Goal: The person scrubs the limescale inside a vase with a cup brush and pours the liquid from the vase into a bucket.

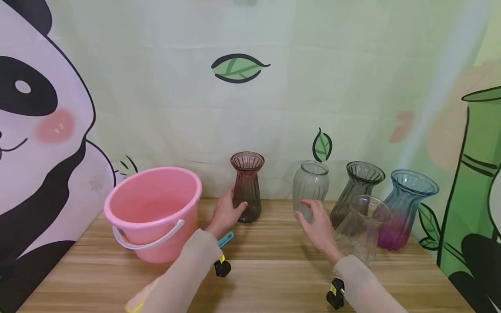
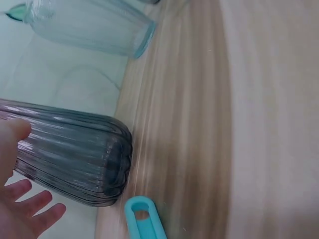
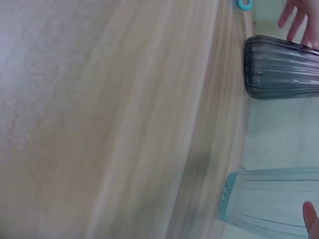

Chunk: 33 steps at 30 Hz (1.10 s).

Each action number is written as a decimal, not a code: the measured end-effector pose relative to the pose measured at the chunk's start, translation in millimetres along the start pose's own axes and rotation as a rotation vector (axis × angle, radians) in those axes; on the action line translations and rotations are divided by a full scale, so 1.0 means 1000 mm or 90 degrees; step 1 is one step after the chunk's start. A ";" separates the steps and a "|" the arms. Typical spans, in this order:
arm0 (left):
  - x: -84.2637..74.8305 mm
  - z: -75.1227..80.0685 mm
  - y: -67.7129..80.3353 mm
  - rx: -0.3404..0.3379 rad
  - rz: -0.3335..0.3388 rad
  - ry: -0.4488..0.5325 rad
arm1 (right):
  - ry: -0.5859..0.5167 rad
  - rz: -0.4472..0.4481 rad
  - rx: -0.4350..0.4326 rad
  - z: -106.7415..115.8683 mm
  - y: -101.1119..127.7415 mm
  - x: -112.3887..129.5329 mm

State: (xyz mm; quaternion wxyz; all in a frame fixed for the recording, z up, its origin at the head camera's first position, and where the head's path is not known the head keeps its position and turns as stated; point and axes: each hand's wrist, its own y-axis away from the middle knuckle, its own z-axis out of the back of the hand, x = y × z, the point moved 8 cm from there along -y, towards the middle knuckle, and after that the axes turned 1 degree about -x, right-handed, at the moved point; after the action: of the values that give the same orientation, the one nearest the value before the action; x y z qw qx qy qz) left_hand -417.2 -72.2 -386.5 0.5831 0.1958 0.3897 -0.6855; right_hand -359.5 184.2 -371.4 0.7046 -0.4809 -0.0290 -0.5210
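Head view: left hand fingers spread, touching brown ribbed vase; right hand relaxed open, fingertips against pale green vase.

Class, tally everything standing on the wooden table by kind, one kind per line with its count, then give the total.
Glass vases: 5: brown, pale green, grey, clear, blue-to-pink
Pink bucket: 1
Total: 6

A staged room: cartoon panda backdrop behind a wooden table.
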 end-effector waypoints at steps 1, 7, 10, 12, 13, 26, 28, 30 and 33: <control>0.000 0.002 0.005 0.004 -0.005 0.005 | 0.006 -0.003 -0.017 0.003 -0.001 -0.001; -0.002 0.009 0.035 0.057 -0.069 0.051 | 0.017 -0.090 -0.111 0.024 -0.011 -0.016; -0.003 0.011 0.048 0.079 -0.102 0.076 | -0.006 -0.172 -0.103 0.027 -0.018 -0.028; -0.002 0.010 0.056 0.092 -0.115 0.095 | -0.023 -0.226 -0.077 0.026 -0.023 -0.034; -0.001 0.009 0.059 0.097 -0.116 0.104 | -0.032 -0.253 -0.061 0.025 -0.025 -0.037; -0.004 -0.005 0.079 0.125 -0.151 0.175 | -0.089 -0.372 0.038 0.013 -0.056 -0.046; -0.005 -0.008 0.081 0.139 -0.149 0.175 | -0.088 -0.378 0.049 0.011 -0.060 -0.046; -0.006 -0.009 0.082 0.147 -0.149 0.179 | -0.093 -0.377 0.053 0.011 -0.065 -0.046; -0.008 -0.010 0.083 0.148 -0.153 0.183 | -0.093 -0.372 0.056 0.009 -0.071 -0.046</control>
State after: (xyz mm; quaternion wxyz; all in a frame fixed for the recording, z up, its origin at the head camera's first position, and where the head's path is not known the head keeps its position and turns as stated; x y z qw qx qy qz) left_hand -338.1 -61.1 -412.6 0.4094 0.3096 0.4077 -0.7551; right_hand -429.8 223.7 -345.5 0.5412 -0.4572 -0.2390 -0.6640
